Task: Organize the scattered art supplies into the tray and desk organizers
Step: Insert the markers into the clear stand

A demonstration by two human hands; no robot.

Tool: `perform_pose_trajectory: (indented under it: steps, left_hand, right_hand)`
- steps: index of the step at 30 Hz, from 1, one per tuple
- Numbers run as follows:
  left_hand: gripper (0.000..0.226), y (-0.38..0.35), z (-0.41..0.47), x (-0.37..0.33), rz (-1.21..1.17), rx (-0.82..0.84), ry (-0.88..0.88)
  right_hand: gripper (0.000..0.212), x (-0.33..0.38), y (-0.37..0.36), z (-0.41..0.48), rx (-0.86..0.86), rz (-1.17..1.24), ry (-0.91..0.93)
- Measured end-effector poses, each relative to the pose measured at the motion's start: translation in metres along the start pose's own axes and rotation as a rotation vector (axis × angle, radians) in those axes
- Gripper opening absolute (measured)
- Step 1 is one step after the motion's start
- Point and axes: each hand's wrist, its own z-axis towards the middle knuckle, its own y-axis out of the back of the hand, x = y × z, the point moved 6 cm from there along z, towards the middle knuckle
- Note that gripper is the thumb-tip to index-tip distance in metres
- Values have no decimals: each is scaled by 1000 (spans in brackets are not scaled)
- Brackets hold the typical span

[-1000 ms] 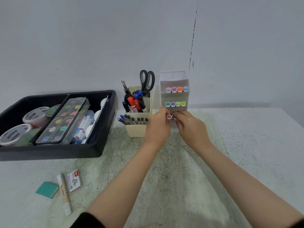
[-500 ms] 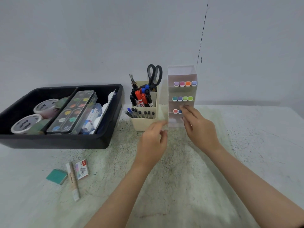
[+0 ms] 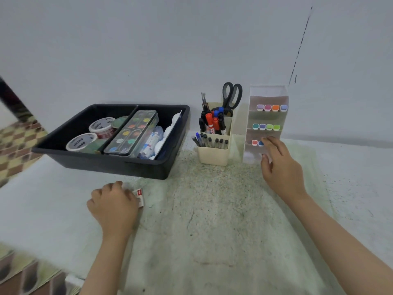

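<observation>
White eraser pack (image 3: pixel 139 196) sat under curled left hand (image 3: pixel 113 206), grip unclear; right hand (image 3: pixel 281 169) loose, well apart. Pinching pack's edges looked wisest.

tray (image 3: pixel 119 165) left | pen holder (image 3: pixel 213 156) middle | marker rack (image 3: pixel 251 154) right

Table (image 3: pixel 212 220) bearing tray (image 3: pixel 106 165), caddy (image 3: pixel 212 157), marker rack (image 3: pixel 249 156)

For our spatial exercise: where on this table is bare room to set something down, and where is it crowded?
Bare: the table between left hand and right hand, before the cream pen holder; also right of the marker rack. Crowded: the black tray.
</observation>
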Motion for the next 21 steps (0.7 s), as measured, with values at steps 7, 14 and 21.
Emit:
perform_pose_trajectory:
  steps: [7,14,21]
  left_hand:
    - [23,-5,6,2,105,177,134]
    - [11,30,-6,-53,-343,139,-14]
    - [34,47,-31,-152,-857,376,-349]
  right_hand:
    - [41,-1,1,-1,36,-7,-13]
    - [40,0,6,-4,22,7,10]
    - [28,18,21,-17,-7,240,40]
